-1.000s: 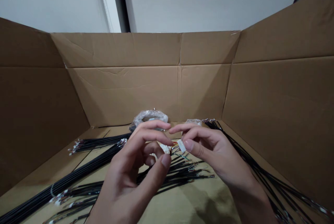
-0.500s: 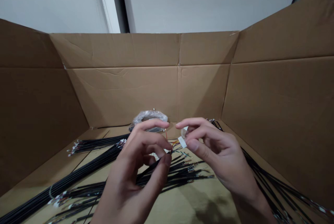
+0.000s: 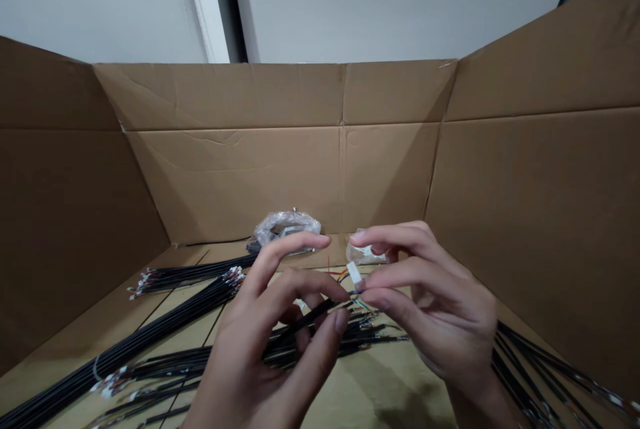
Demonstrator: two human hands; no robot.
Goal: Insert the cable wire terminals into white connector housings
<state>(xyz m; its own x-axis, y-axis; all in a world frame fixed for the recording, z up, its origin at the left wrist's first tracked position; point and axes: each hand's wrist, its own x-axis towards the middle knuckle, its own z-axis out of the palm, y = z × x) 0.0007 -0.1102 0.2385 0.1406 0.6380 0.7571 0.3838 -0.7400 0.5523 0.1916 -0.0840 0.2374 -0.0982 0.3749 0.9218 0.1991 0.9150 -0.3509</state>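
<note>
Brown corrugated cardboard is walling in the whole work area: a large carton (image 3: 280,175) is standing open around everything. Along the left edge of its floor, long bundles of black cables (image 3: 185,273) are stretching toward the back left corner, and another bundle of black cables (image 3: 540,369) is running along the right edge. A loose pile of black cables (image 3: 320,342) is lying mid-floor beneath the hands. Near the back edge, a crumpled clear plastic bag (image 3: 285,229) and a smaller clear bag (image 3: 365,254) are sitting a little apart.

Both hands are working just above the pile, close together. The left hand (image 3: 280,322) is half curled, its thumb and forefinger pinching a black cable (image 3: 310,317) near its end. The right hand (image 3: 435,302) is curled likewise, its thumb and fingertips closing on thin coloured leads (image 3: 342,274) just under a small white connector (image 3: 354,273), though the fingers partly hide the exact grip. Pinching this near the connector looks sound, since it spares the fine leads from bending or tugging.
</note>
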